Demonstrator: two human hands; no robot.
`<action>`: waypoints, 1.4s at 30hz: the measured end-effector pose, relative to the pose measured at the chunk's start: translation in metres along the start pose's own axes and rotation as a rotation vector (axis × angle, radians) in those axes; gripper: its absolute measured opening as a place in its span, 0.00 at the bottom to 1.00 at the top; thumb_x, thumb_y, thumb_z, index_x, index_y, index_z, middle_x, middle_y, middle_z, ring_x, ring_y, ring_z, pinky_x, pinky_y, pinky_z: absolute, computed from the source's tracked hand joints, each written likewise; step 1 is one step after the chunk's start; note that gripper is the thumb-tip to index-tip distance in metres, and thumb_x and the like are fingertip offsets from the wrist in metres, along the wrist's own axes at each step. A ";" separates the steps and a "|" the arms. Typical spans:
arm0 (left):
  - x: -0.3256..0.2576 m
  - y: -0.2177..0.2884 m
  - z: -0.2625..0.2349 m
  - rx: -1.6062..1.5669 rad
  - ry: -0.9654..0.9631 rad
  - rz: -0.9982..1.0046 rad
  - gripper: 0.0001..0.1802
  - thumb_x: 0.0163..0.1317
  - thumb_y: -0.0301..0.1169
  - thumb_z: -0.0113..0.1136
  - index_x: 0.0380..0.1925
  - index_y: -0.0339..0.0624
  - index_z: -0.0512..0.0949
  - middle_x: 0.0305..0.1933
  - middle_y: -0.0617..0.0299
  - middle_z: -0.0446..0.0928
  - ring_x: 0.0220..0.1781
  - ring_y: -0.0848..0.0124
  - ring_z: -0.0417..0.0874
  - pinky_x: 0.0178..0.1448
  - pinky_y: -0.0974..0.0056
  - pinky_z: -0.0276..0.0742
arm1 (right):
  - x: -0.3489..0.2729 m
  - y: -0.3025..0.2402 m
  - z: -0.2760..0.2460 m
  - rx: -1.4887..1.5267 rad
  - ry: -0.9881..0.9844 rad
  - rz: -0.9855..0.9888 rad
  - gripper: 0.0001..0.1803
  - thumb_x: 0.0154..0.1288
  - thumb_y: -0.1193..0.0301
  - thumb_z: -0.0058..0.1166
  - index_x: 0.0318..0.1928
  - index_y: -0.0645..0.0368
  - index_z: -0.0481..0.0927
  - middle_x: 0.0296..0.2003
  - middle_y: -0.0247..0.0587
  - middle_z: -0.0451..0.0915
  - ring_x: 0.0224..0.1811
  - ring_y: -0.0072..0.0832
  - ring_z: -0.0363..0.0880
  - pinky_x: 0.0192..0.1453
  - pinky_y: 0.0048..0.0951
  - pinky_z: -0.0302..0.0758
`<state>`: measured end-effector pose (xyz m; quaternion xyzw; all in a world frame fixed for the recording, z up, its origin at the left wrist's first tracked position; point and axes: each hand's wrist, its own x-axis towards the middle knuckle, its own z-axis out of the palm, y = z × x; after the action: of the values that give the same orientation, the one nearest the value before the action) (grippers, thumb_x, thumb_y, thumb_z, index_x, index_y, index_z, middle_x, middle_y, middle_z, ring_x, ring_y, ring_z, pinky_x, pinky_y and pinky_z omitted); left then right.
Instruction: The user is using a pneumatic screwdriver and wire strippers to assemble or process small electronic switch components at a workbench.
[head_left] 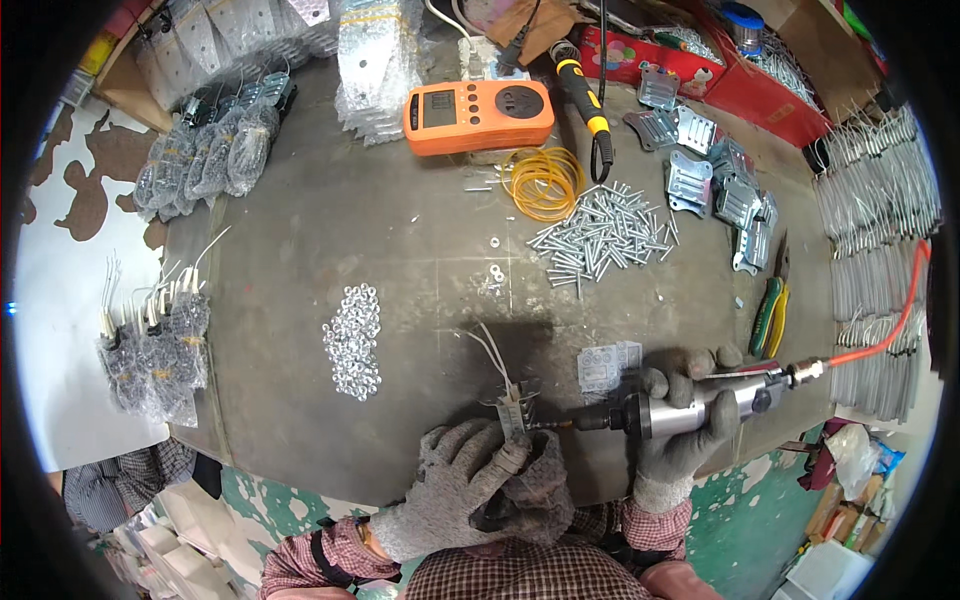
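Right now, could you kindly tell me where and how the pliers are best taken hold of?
Probably by the green-and-yellow handles, reaching from above on the near side: the pliers lie with handles toward the person and metal nose pointing away. The silver power tool in the right hand sits just nearer, so stay above it.

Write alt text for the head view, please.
A gray-gloved right hand grips a silver cylindrical tool with an orange hose, its bit at a small pale component with white wires held by the gray-gloved left hand. Beyond, on a gray worktop, lie piled silver screws, small shiny metal rings and a boxy orange meter.
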<state>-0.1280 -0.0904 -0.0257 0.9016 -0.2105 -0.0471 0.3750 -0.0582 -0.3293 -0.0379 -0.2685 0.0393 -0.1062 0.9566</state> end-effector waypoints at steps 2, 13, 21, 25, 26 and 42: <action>0.000 -0.003 0.000 0.006 -0.012 0.040 0.51 0.48 0.61 0.71 0.70 0.49 0.69 0.60 0.47 0.73 0.61 0.48 0.75 0.63 0.42 0.66 | 0.000 0.001 0.005 -0.065 -0.058 -0.024 0.19 0.70 0.66 0.58 0.59 0.51 0.71 0.47 0.40 0.74 0.39 0.22 0.69 0.49 0.35 0.73; 0.006 -0.006 -0.011 -0.089 0.014 0.046 0.43 0.57 0.49 0.68 0.71 0.44 0.67 0.56 0.49 0.75 0.58 0.52 0.77 0.64 0.44 0.67 | 0.007 0.008 0.010 0.033 0.278 0.115 0.19 0.70 0.63 0.60 0.58 0.51 0.73 0.46 0.37 0.73 0.41 0.26 0.73 0.50 0.34 0.76; 0.044 -0.059 -0.092 0.532 0.239 -0.239 0.17 0.54 0.28 0.69 0.46 0.51 0.84 0.45 0.61 0.75 0.51 0.56 0.74 0.56 0.51 0.65 | 0.007 0.005 0.005 -0.101 0.240 0.097 0.21 0.70 0.63 0.60 0.59 0.48 0.71 0.49 0.34 0.74 0.48 0.23 0.73 0.51 0.32 0.76; 0.044 -0.069 -0.094 0.620 0.196 -0.201 0.16 0.51 0.27 0.69 0.42 0.50 0.83 0.43 0.62 0.75 0.50 0.57 0.74 0.55 0.49 0.65 | 0.008 0.013 0.007 0.037 0.231 0.079 0.21 0.73 0.63 0.56 0.62 0.54 0.73 0.48 0.40 0.74 0.42 0.27 0.75 0.50 0.37 0.78; 0.047 -0.074 -0.095 0.616 0.197 -0.225 0.16 0.50 0.27 0.70 0.41 0.50 0.82 0.44 0.62 0.76 0.51 0.57 0.74 0.55 0.49 0.66 | 0.008 0.012 0.006 0.024 0.241 0.078 0.21 0.73 0.63 0.57 0.62 0.54 0.72 0.48 0.40 0.73 0.42 0.28 0.75 0.50 0.36 0.78; 0.032 -0.030 -0.019 0.057 -0.050 0.047 0.21 0.49 0.33 0.74 0.44 0.48 0.79 0.44 0.61 0.80 0.49 0.58 0.80 0.58 0.47 0.70 | 0.010 0.007 0.002 0.034 0.252 0.107 0.20 0.71 0.64 0.58 0.60 0.49 0.72 0.48 0.39 0.74 0.41 0.27 0.74 0.52 0.39 0.76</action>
<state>-0.0841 -0.0726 -0.0306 0.9052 -0.2423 -0.0549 0.3449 -0.0470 -0.3245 -0.0402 -0.2345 0.1715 -0.0887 0.9527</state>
